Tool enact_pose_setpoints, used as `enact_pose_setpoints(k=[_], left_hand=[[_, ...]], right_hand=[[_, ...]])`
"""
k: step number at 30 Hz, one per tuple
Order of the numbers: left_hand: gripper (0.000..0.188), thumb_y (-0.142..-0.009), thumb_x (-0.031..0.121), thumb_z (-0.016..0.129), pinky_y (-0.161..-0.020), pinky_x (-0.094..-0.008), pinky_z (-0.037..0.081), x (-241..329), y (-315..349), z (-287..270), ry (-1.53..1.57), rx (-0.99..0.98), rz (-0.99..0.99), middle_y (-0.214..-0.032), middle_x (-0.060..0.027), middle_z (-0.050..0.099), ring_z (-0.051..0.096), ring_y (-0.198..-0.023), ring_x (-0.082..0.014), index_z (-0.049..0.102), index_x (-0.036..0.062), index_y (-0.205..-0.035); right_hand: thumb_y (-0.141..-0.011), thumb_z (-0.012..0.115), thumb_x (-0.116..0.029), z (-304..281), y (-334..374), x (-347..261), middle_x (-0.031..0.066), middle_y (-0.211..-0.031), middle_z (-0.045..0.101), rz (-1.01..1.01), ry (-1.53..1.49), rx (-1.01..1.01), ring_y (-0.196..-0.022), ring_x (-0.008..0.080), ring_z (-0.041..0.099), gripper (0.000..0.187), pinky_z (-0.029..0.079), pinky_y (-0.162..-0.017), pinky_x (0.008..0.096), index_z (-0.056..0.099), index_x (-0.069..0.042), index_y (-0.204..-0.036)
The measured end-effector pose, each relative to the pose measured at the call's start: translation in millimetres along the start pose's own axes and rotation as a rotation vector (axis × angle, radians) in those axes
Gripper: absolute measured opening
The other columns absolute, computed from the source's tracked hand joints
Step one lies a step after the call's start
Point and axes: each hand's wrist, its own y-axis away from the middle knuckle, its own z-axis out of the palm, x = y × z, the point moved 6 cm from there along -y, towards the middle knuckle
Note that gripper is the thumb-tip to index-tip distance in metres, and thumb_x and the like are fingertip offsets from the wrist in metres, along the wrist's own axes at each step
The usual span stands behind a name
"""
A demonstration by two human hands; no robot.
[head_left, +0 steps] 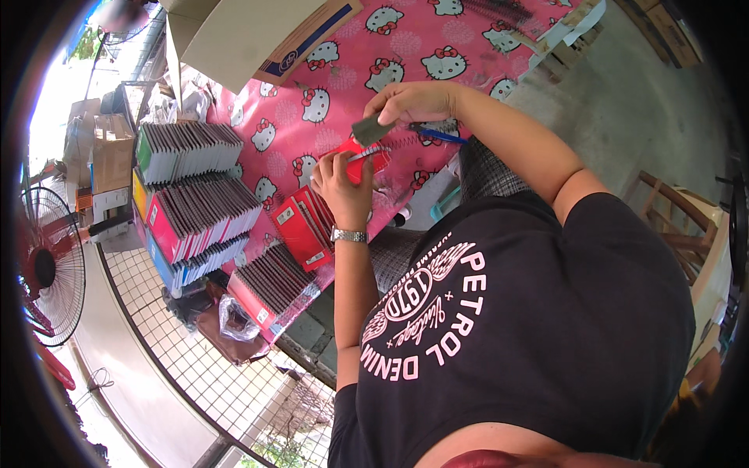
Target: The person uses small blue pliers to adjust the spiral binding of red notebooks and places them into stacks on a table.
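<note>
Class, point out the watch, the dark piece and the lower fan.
Watch [349, 235]: head view, on its metal band.
Dark piece [371, 132]: head view, on its flat face.
Lower fan [44, 267]: head view, on its central hub.

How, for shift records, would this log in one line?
left hand: on red notebook; right hand: pinching dark flat piece; spiral notebooks: stacked left

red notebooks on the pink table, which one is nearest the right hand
The red notebook touched by the left hand, just below the right hand in the picture; the other red notebooks are farther off, toward the lower left.
</note>
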Motion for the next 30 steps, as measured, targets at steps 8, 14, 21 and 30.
enact_pose_setpoints(k=[8, 14, 21, 30], left_hand=[[0.030, -0.075, 0.016, 0.075, -0.095, -0.0456, 0.040, -18.7, 3.8, -4.5, 0.083, 0.030, -0.024, -0.105, -0.0114, 0.059, 0.052, -0.105, -0.0330, 0.063, 0.0079, -0.101], [0.030, -0.077, 0.010, 0.073, -0.090, -0.0428, 0.043, -42.8, 12.4, -10.6, 0.128, 0.021, -0.139, -0.106, -0.0124, 0.058, 0.052, -0.105, -0.0323, 0.062, 0.0052, -0.104], [0.027, -0.080, 0.012, 0.073, -0.091, -0.0431, 0.043, -49.1, 10.5, -9.3, 0.180, -0.021, -0.126, -0.102, -0.0129, 0.059, 0.055, -0.100, -0.0319, 0.060, 0.0043, -0.102], [0.028, -0.082, 0.008, 0.072, -0.072, -0.0359, 0.050, -56.7, 9.0, -8.6, 0.381, -0.136, -0.317, -0.102, -0.0126, 0.060, 0.061, -0.086, -0.0266, 0.059, 0.0022, -0.105]], right_hand=[[-0.080, 0.067, -0.020, 2.4, -12.0, 5.4, 0.0051, -0.107, 0.068, 0.118, 0.343, 0.016, -0.101, 0.0134, 0.060, 0.040, 0.044, -0.092, 0.0287, 0.066, 0.000, -0.115], [-0.082, 0.066, -0.017, 6.1, -22.6, 3.4, 0.0051, -0.112, 0.066, 0.185, 0.450, -0.021, -0.104, 0.0139, 0.060, 0.040, 0.044, -0.095, 0.0297, 0.065, -0.002, -0.118], [-0.082, 0.067, -0.020, 10.6, -35.9, -0.6, 0.0052, -0.111, 0.066, 0.271, 0.735, -0.004, -0.104, 0.0141, 0.060, 0.039, 0.043, -0.095, 0.0286, 0.065, -0.002, -0.117], [-0.082, 0.068, -0.021, 20.5, -53.3, 8.0, 0.0046, -0.116, 0.064, 0.125, 0.143, -0.070, -0.108, 0.0125, 0.057, 0.045, 0.041, -0.098, 0.0289, 0.061, -0.001, -0.121]])
